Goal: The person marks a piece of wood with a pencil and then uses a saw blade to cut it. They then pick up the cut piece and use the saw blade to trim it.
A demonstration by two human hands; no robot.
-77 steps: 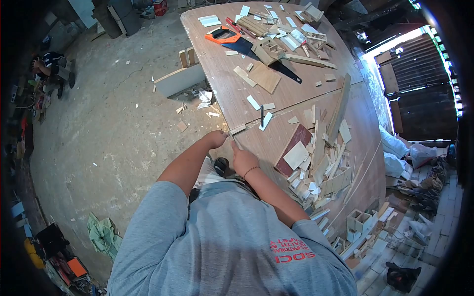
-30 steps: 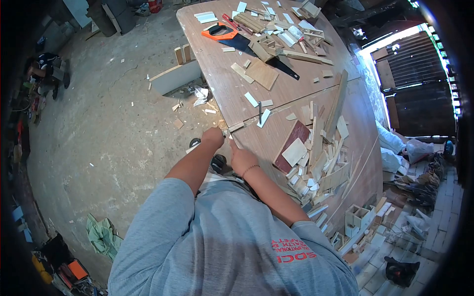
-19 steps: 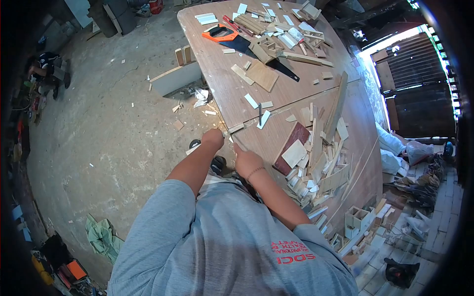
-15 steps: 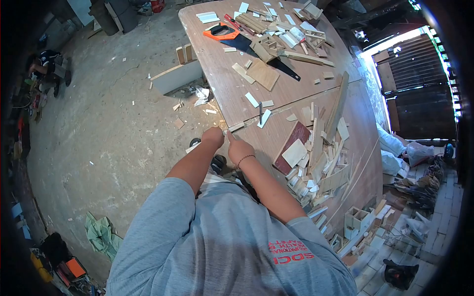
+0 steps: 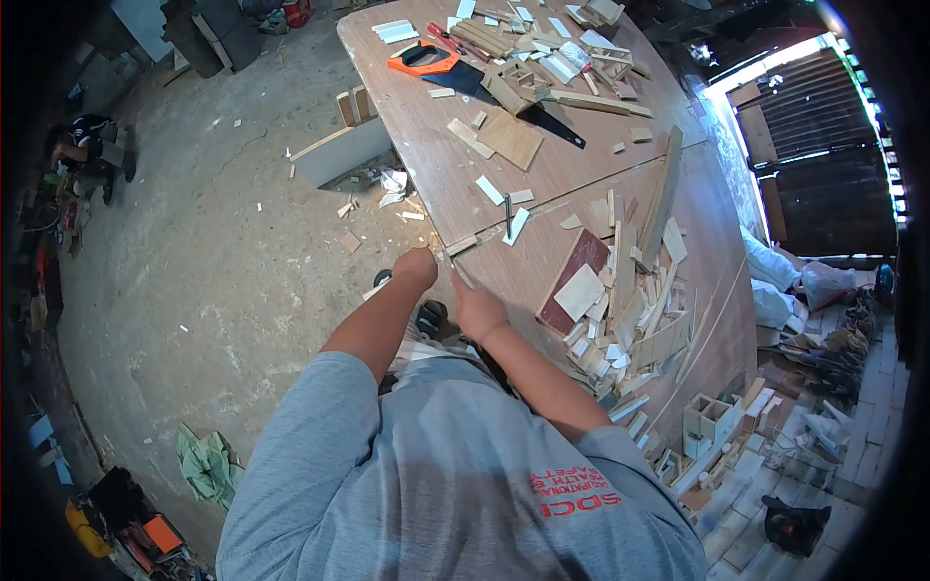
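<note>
At the near-left edge of the table, my left hand (image 5: 417,267) is closed in a fist at the near end of a small wood strip (image 5: 462,246). The strip lies along the table edge and points away from me. My right hand (image 5: 478,307) is just right of it, lower down, with its index finger stretched toward the strip and the other fingers curled. Whatever may be in the curled fingers is hidden. Beyond the strip lie a thin dark tool (image 5: 509,215) and small white-faced offcuts (image 5: 517,227).
An orange-handled handsaw (image 5: 424,59) lies among wood pieces on the table's far half. A heap of offcuts (image 5: 620,329) and a reddish board (image 5: 573,281) are on the right. Another person (image 5: 92,150) is at the far left. Scraps litter the floor (image 5: 223,261).
My right hand has drawn back slightly toward me and right, opening a gap from my left hand. My left hand stays at the strip's end. The whole view has shifted a little.
</note>
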